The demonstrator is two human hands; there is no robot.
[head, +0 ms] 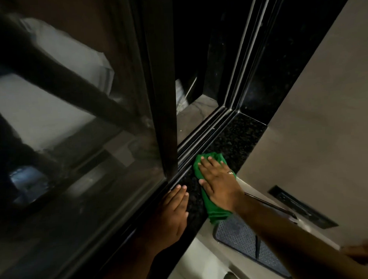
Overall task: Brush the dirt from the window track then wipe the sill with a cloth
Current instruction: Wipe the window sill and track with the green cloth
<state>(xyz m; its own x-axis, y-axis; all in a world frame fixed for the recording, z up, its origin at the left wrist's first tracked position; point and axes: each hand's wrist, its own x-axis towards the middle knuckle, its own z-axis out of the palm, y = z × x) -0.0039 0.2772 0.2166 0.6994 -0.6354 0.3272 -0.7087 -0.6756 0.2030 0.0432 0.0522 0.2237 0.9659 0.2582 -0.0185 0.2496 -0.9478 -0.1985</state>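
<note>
Wiping is the step in hand, as far as this view tells: no brush shows anywhere, and your right hand (217,180) lies flat on the green cloth (210,203), palm down, fingers spread and extended, pressing it onto the speckled dark stone sill (235,141). It is not pinching or gripping; the cloth is simply trapped under the palm, with its loose tail trailing back toward you off the sill's near edge.

Nearest you, your left hand (173,215) rests open on the sill just beside the cloth, fingers extended and close together, fingertips at the edge of the window track (199,136). It holds nothing and looks like a brace.

Below the sill's edge, a dark textured mat (240,235) lies on a pale surface.

Ahead of your right hand, the sill runs on bare to the corner where the dark frame turns upward, and the track's parallel grooves run alongside it. The sliding window pane (74,122) stands to your left, its frame meeting the track near your fingertips.

Your next move likely calls for pushing the cloth forward along that unwiped stretch toward the corner, keeping flat pressure and keeping the cloth's edge out of the grooves. Whether the track is free of dirt is too dark to tell.
</note>
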